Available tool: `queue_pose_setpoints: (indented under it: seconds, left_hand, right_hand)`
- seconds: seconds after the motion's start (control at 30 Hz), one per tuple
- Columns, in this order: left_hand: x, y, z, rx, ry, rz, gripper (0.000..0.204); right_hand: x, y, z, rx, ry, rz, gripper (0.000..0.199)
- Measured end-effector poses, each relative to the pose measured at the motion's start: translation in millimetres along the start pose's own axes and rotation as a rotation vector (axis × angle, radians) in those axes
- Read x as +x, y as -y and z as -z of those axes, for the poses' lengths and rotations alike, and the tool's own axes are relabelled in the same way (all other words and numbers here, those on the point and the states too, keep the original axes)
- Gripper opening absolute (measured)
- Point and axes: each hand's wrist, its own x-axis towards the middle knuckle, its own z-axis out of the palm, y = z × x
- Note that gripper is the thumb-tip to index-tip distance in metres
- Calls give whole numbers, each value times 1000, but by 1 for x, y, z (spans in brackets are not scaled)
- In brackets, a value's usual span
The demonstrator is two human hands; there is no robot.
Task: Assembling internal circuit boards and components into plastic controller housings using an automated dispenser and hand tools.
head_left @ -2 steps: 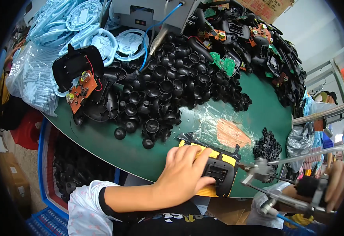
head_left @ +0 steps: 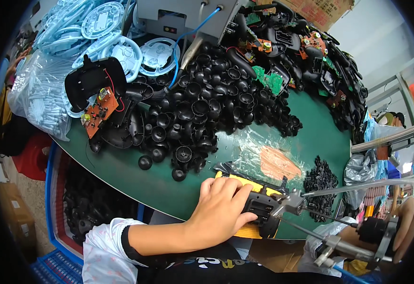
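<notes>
My left hand (head_left: 221, 206) grips a black plastic controller housing (head_left: 259, 208) seated on a yellow fixture (head_left: 247, 231) at the table's near edge. Its fingers lie over the fixture's far side, and the thumb presses beside the battery compartment. At the lower right my right hand (head_left: 408, 227) wraps round the black body of a power screwdriver (head_left: 375, 235) with a clear feed tube (head_left: 372, 186). The screwdriver's metal nose block (head_left: 293, 202) is at the housing's right end. I cannot tell whether its tip touches, and part of the right hand is cut off by the rim.
Black domed caps (head_left: 200, 106) lie heaped beyond the fixture. Assembled black shells with circuit boards (head_left: 271, 80) pile up at the back right. Small black parts (head_left: 320, 182) sit right of a clear bag (head_left: 249, 146). Light-blue plastic rings (head_left: 157, 57) stand at the far left.
The screwdriver's nose block has moved left, over the right end of the housing. My left hand keeps nearly the same place.
</notes>
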Motion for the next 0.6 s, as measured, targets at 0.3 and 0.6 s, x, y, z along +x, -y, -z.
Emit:
queue_pose_setpoints:
  seconds: [0.3, 0.6]
  left_hand:
    - [0, 4, -1, -6, -14, 19, 56]
    - [-1, 7, -5, -25, -51, -24, 55]
  right_hand:
    - [55, -35, -75, -15, -457, -53, 22]
    - [66, -87, -91, -319, -795, 110, 51]
